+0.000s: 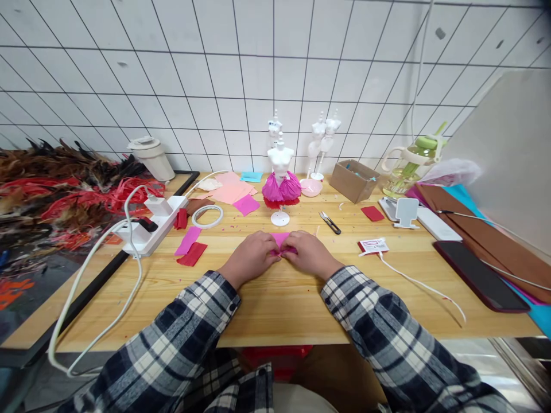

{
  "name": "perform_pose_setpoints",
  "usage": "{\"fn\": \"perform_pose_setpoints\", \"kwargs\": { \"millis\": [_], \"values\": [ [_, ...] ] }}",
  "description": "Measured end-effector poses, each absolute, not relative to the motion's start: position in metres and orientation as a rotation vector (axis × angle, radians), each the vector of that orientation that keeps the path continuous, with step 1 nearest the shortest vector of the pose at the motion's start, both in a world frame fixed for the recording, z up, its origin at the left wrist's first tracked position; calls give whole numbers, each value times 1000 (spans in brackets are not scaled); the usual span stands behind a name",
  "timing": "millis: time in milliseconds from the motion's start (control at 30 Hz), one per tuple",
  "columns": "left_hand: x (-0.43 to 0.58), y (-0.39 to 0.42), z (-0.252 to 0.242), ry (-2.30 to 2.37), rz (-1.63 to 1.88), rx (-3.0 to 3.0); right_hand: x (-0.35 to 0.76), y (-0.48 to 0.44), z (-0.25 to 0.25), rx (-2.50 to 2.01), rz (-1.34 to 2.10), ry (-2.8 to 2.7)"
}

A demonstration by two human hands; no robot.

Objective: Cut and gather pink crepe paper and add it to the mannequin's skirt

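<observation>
Both hands meet at a small magenta piece of crepe paper point(280, 238) low over the middle of the table. My left hand point(253, 255) pinches its left side, and my right hand point(310, 252) grips the right side. Fingers cover most of the piece, so its full shape is hidden. Just behind stands a small white mannequin point(280, 158) wearing a ruffled magenta skirt point(282, 186) with a red layer beneath. Thread snips point(330, 223) lie to the right of my right hand. Magenta point(188, 240) and red paper pieces point(192, 254) lie left of my left hand.
A tape roll point(207, 217) and a power strip point(155, 223) with looping cables are at left. More mannequins point(321, 140), a cardboard box point(354, 180) and a bottle point(411, 163) stand at the back. A phone point(480, 275) lies at right; feathers point(64, 172) fill the far left.
</observation>
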State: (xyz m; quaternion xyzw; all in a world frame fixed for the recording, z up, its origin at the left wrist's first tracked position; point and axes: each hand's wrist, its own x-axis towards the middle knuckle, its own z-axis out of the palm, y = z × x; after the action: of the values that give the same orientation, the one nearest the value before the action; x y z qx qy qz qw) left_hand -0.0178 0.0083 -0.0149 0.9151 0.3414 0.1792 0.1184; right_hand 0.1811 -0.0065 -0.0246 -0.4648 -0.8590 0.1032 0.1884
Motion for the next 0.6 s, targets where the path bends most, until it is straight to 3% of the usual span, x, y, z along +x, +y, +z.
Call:
{"fn": "perform_pose_setpoints", "kwargs": {
  "millis": [600],
  "values": [
    [-11, 1, -16, 1218, 380, 2760, 171, -16, -14, -1594, 232, -2473]
  ]
}}
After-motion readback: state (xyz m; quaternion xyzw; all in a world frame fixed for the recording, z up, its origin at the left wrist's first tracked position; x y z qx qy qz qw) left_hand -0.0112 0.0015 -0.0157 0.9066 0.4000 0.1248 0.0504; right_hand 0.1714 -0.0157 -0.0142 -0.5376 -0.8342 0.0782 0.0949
